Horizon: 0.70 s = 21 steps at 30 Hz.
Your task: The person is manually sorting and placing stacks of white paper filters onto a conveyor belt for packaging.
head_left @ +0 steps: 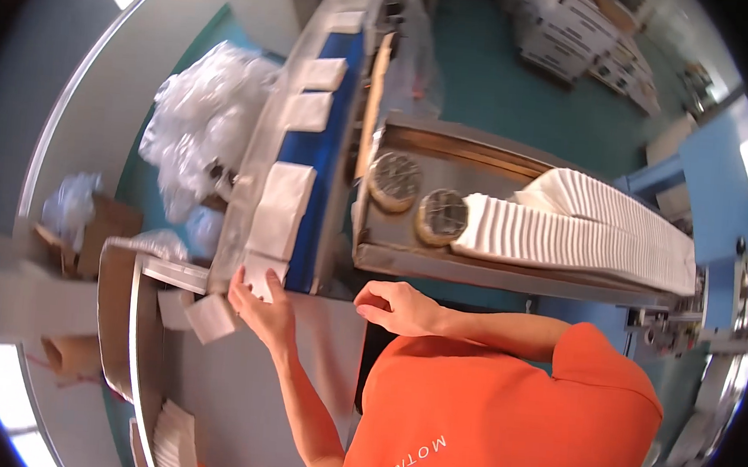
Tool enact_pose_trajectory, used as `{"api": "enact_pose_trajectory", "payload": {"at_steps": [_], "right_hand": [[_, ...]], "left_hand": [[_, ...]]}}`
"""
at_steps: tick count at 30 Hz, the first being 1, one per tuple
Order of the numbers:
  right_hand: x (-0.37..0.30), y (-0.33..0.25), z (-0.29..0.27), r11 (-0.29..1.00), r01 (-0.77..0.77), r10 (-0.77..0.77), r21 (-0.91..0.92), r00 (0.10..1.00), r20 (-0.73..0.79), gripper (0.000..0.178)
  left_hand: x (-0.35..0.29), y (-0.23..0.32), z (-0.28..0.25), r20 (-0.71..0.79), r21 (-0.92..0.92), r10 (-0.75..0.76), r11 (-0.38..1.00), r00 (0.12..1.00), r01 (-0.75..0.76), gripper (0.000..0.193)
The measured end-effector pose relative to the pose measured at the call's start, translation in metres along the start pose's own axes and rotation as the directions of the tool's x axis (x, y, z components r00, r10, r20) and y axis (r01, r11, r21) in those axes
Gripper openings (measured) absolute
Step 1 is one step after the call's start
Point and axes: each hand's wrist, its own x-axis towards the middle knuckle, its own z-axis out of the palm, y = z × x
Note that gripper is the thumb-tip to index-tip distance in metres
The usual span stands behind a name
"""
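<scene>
At the near end of a blue conveyor belt (342,92), my left hand (264,314) has its thumb and fingers on either side of a flat white packet (264,267). Just beyond it, more white packets (280,210) lie overlapping along the belt, with others spaced farther up. My right hand (402,308) hangs in front of the metal tray (510,273), fingers curled in, and no object shows in it. Inside the tray, two rolls of clear tape (443,217) sit left of long rows of stacked white packets (556,233).
A grey work surface (233,388) lies below my left forearm, with loose white packets (210,317) at its far left corner. A heap of clear plastic bags (204,117) stands left of the conveyor. Stacked white boxes (561,34) are at the far right.
</scene>
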Motion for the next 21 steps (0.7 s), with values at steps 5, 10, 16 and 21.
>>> {"api": "enact_pose_trajectory", "payload": {"at_steps": [5,10,16,21], "right_hand": [[-0.022,-0.018,-0.112,0.91,0.325,-0.411,-0.257,0.791,-0.454,0.011],[-0.084,0.04,-0.218,0.643,-0.185,-0.442,-0.743,0.702,-0.558,0.034],[-0.1,0.098,-0.267,0.688,-0.327,-0.304,-0.648,0.681,-0.666,0.015],[-0.07,0.104,-0.286,0.602,-0.39,-0.186,-0.697,0.78,-0.597,0.017]], "left_hand": [[-0.028,0.121,0.066,0.443,-0.292,0.421,0.903,0.791,-0.317,0.061],[0.006,0.15,0.151,0.374,-0.012,0.384,0.912,0.844,-0.41,0.06],[0.004,0.194,0.205,0.483,-0.031,0.421,0.885,0.768,-0.465,0.051],[-0.029,0.248,0.232,0.649,-0.002,0.354,0.886,0.674,-0.464,0.055]]}}
